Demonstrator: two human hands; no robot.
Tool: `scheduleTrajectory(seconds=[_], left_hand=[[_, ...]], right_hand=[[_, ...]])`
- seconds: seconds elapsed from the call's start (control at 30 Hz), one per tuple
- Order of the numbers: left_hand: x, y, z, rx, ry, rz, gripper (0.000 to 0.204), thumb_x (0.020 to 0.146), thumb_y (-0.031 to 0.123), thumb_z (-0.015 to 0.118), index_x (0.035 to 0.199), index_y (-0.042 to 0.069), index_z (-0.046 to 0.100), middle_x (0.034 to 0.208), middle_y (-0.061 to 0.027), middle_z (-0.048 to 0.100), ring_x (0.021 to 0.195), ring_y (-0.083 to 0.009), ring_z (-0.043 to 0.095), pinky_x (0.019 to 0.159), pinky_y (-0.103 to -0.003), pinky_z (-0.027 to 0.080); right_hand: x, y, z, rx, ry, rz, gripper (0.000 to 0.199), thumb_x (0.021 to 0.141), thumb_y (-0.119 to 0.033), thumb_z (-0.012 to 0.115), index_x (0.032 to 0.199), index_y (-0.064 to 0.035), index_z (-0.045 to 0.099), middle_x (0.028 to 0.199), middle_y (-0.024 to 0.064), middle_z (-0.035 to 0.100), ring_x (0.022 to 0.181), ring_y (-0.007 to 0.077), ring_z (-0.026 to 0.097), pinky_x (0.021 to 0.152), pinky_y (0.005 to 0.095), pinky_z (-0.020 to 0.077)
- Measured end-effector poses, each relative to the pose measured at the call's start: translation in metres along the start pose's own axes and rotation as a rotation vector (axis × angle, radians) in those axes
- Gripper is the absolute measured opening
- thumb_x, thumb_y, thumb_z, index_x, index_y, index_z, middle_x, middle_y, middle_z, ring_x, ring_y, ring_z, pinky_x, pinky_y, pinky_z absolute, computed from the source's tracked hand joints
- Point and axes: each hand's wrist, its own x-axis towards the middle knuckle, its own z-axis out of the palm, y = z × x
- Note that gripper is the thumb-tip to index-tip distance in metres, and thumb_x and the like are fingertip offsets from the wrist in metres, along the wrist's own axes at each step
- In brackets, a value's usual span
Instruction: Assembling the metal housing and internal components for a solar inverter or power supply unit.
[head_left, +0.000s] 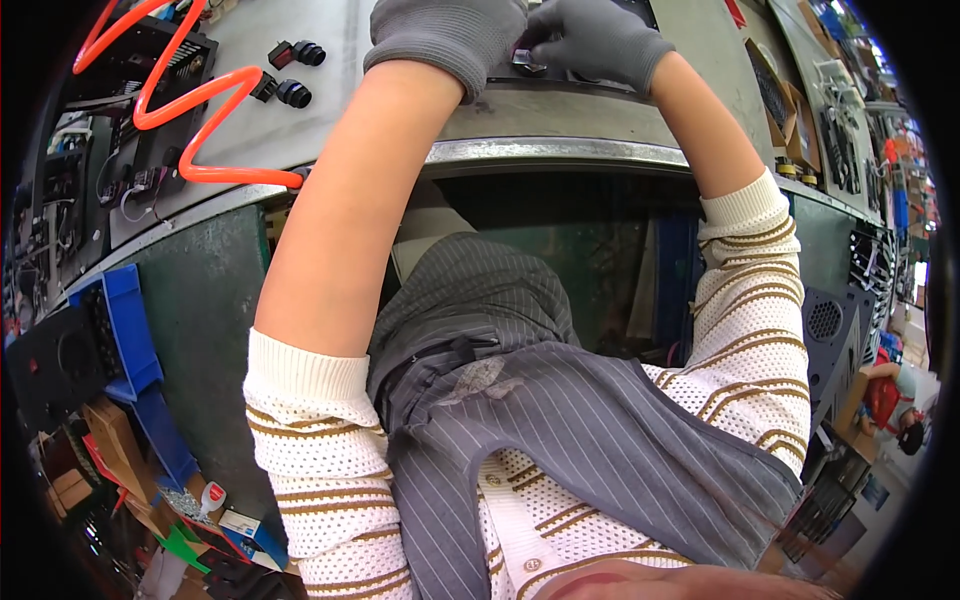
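Bright, even light from overhead fills the scene with only soft shadow in the recess under the grey metal-edged counter [560, 150], while the fisheye lens bends straight edges toward a black rim, smears the corners, and leaves the near striped clothing slightly soft.

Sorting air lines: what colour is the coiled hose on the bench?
Bright orange hose, clearest in the head view.

Grey metal-edged workbench [560, 150], coiled orange hose [190, 95], two black plugs [290, 75] on it.
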Motion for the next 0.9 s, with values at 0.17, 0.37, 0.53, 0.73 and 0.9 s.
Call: scheduleTrajectory(seconds=[0.17,0.37,0.53,0.73,0.9], left_hand=[[-0.001,0.000,0.003,-0.020,0.040,0.026,0.027,0.084,0.029,0.058,0.100,0.008,0.064,0.095,-0.0195,0.065,0.089,-0.0348,0.062,0.079,-0.042,0.049],[0.000,0.000,0.002,-0.043,0.032,0.046,0.027,0.084,0.027,0.057,0.098,0.006,0.064,0.095,-0.0200,0.064,0.090,-0.0353,0.062,0.079,-0.043,0.048],[-0.004,-0.010,0.020,-0.055,0.238,0.079,0.026,0.084,0.025,0.058,0.098,0.003,0.063,0.093,-0.0203,0.064,0.090,-0.0335,0.062,0.077,-0.043,0.049],[-0.046,-0.035,0.035,-0.131,0.398,0.060,0.023,0.087,0.027,0.058,0.102,0.011,0.064,0.091,-0.0143,0.064,0.085,-0.0339,0.062,0.074,-0.043,0.050],[-0.082,-0.037,0.031,-0.404,-0.118,0.045,0.027,0.090,0.020,0.052,0.114,0.013,0.060,0.092,-0.0185,0.061,0.086,-0.0370,0.061,0.073,-0.045,0.050]], right_hand=[[0.005,-0.016,-0.002,-0.307,-0.028,0.222,0.027,0.080,-0.032,0.061,0.086,-0.0074,0.071,0.080,0.0154,0.067,0.079,0.0324,0.065,0.075,0.0387,0.0503],[-0.006,-0.006,-0.009,0.184,-0.003,-0.077,0.028,0.082,-0.035,0.059,0.086,-0.0107,0.072,0.081,0.0154,0.067,0.077,0.0324,0.065,0.073,0.0413,0.0506],[-0.002,-0.014,-0.002,-0.285,0.058,0.209,0.031,0.081,-0.036,0.060,0.088,-0.0074,0.071,0.077,0.0157,0.067,0.076,0.0326,0.065,0.073,0.0419,0.0505],[-0.011,0.004,0.016,-0.001,0.185,-0.075,0.031,0.081,-0.034,0.061,0.092,-0.0068,0.070,0.081,0.0168,0.066,0.078,0.0337,0.064,0.073,0.0432,0.0497],[-0.019,0.021,0.013,0.092,0.169,0.217,0.030,0.082,-0.031,0.061,0.093,-0.0040,0.068,0.082,0.0165,0.066,0.075,0.0293,0.064,0.070,0.0388,0.0489]])
